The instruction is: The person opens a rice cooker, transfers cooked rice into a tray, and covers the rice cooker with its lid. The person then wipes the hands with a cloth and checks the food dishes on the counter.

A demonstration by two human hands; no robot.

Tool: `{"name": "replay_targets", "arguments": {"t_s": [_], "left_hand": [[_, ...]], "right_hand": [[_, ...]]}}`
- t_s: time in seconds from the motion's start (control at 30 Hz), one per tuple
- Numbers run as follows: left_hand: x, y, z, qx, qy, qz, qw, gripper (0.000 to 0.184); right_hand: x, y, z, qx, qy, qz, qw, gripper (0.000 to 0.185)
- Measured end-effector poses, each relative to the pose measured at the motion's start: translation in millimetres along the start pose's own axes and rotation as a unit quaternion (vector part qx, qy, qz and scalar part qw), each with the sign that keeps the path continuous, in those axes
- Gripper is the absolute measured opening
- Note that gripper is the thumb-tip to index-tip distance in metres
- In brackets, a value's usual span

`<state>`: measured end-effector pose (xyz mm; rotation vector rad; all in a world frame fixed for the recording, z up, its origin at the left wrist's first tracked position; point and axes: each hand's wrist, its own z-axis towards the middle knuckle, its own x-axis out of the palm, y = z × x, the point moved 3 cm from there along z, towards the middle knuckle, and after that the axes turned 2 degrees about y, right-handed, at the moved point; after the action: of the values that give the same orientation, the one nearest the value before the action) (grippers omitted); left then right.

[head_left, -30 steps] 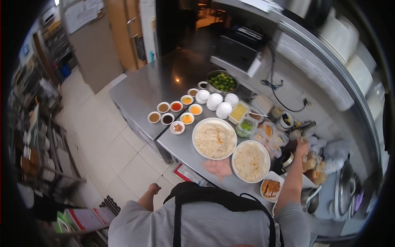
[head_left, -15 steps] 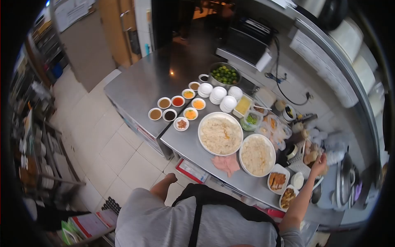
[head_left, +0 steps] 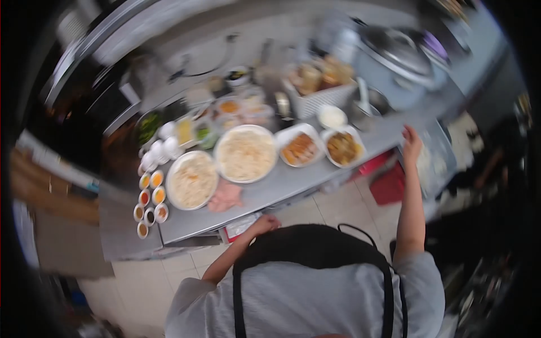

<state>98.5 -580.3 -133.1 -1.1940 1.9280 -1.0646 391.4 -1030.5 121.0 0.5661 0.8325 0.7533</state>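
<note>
My left hand [head_left: 266,223] is closed in a loose fist just off the counter's front edge, near a folded pink cloth [head_left: 225,196]; nothing shows in it. My right hand [head_left: 412,142] is raised at the counter's right end, beside a grey tub [head_left: 433,155]. Its fingers are blurred, and I see no object in it. Two large white bowls of pale, rice-like food [head_left: 246,153] [head_left: 193,180] stand on the counter. To their right are a dish of sliced browned food [head_left: 300,149], a dish of brown pieces [head_left: 342,147] and a small white bowl [head_left: 332,117].
Small sauce cups [head_left: 145,197] and stacked white dishes [head_left: 163,149] stand left. Behind are a white basket of bottles [head_left: 321,104], a metal bowl with a ladle [head_left: 369,108] and a large lidded pan [head_left: 397,53]. A red bin [head_left: 389,185] is below the counter.
The view has swung to the right. My right hand has left the bottles and basket and is now by the grey tub. My left hand has come nearer the counter edge and cloth.
</note>
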Motion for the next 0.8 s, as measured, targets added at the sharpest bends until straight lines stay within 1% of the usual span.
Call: {"name": "replay_targets", "arguments": {"t_s": [0.03, 0.07, 0.1, 0.13, 0.17, 0.2, 0.27, 0.3, 0.33, 0.4, 0.43, 0.47, 0.53, 0.6, 0.67, 0.7, 0.73, 0.8], "left_hand": [[13.9, -33.9, 11.6, -0.025, 0.016, -0.052, 0.998, 0.018], [28.3, -75.7, 19.8, -0.009, 0.013, -0.05, 0.999, 0.02], [40.1, -104.7, 36.2, 0.009, 0.033, -0.021, 0.999, 0.022], [53.2, -134.9, 50.8, 0.006, 0.046, -0.013, 0.999, 0.022], [67.0, -169.0, 63.0, 0.025, 0.067, -0.009, 0.997, 0.022], [80.0, -201.0, 75.8, 0.044, 0.085, -0.006, 0.995, 0.021], [102.7, -259.6, 101.4, 0.104, 0.084, 0.057, 0.989, 0.022], [110.3, -281.9, 117.3, 0.119, 0.087, 0.055, 0.987, 0.022], [116.3, -303.1, 133.8, 0.134, 0.091, 0.052, 0.985, 0.022], [120.2, -344.4, 163.3, 0.164, 0.039, 0.108, 0.98, 0.021], [115.1, -358.0, 182.1, 0.198, 0.0, 0.154, 0.968, 0.021], [111.0, -370.5, 199.6, 0.234, -0.035, 0.2, 0.951, 0.021], [109.2, -396.3, 220.5, 0.213, -0.102, 0.15, 0.96, 0.021], [104.1, -411.9, 242.7, 0.238, -0.118, 0.137, 0.954, 0.024], [108.6, -429.6, 252.1, 0.221, -0.114, 0.112, 0.962, 0.026], [108.5, -434.7, 257.3, 0.213, -0.111, 0.111, 0.964, 0.026], [107.0, -439.2, 262.6, 0.207, -0.109, 0.109, 0.966, 0.027], [101.9, -448.2, 269.8, 0.202, -0.119, 0.112, 0.966, 0.026]], "right_hand": [[-19.2, 3.5, -11.0, -0.009, 0.011, -0.064, 0.998, 0.024], [-33.8, 2.9, -14.7, -0.026, 0.026, -0.122, 0.992, 0.024], [-47.2, -4.5, -22.5, -0.008, 0.015, -0.128, 0.992, 0.023], [-61.3, -13.8, -30.5, 0.007, 0.007, -0.131, 0.991, 0.021], [-76.6, -25.3, -37.1, 0.06, 0.034, -0.142, 0.987, 0.018], [-90.3, -36.8, -46.1, 0.068, 0.028, -0.145, 0.987, 0.018], [-112.8, -65.5, -65.5, 0.081, -0.01, -0.152, 0.985, 0.016], [-121.9, -88.8, -76.2, 0.03, -0.056, -0.142, 0.988, 0.016], [-135.7, -96.9, -83.6, 0.036, -0.058, -0.145, 0.987, 0.016], [-156.5, -114.2, -97.3, 0.174, 0.013, -0.16, 0.972, 0.025], [-165.3, -123.5, -103.3, 0.225, 0.019, -0.127, 0.966, 0.028], [-172.1, -140.6, -110.2, 0.236, 0.012, -0.133, 0.962, 0.028], [-183.3, -182.5, -126.2, 0.139, -0.017, -0.117, 0.983, 0.023], [-198.9, -200.5, -130.1, 0.152, -0.024, -0.155, 0.976, 0.026], [-206.2, -209.4, -125.9, 0.161, 0.011, -0.199, 0.967, 0.028], [-207.4, -221.2, -124.1, 0.223, 0.009, -0.155, 0.962, 0.029], [-208.2, -226.2, -118.4, 0.231, 0.002, -0.159, 0.96, 0.029], [-209.2, -239.0, -103.5, 0.308, -0.022, -0.121, 0.944, 0.028]]}}
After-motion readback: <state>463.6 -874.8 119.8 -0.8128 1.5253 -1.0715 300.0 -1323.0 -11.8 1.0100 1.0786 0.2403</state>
